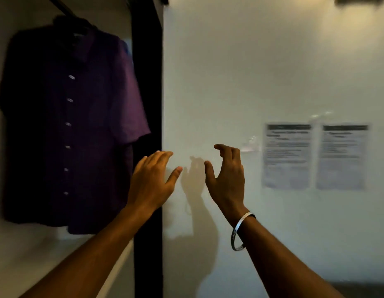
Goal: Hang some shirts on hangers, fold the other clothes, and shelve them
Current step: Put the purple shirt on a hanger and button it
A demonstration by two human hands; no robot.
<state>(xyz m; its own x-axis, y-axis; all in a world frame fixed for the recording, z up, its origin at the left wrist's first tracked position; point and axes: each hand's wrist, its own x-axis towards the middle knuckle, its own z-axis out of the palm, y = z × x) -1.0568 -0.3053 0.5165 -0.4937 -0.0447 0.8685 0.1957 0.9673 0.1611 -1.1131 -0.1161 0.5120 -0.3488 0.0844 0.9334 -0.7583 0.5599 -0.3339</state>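
Observation:
A dark purple short-sleeved shirt with white buttons hangs on a dark hanger from a rail at the upper left, inside an open wardrobe. My left hand is raised just right of the shirt, in front of the wardrobe's dark side panel; its fingers are straight and it holds nothing. My right hand is raised beside it, before the white wall, with fingers loosely curled and nothing in them. A metal bangle sits on my right wrist.
A white shelf lies under the hanging shirt. To the right of the wardrobe is a white wall with two printed sheets stuck on it. The picture is blurred by motion.

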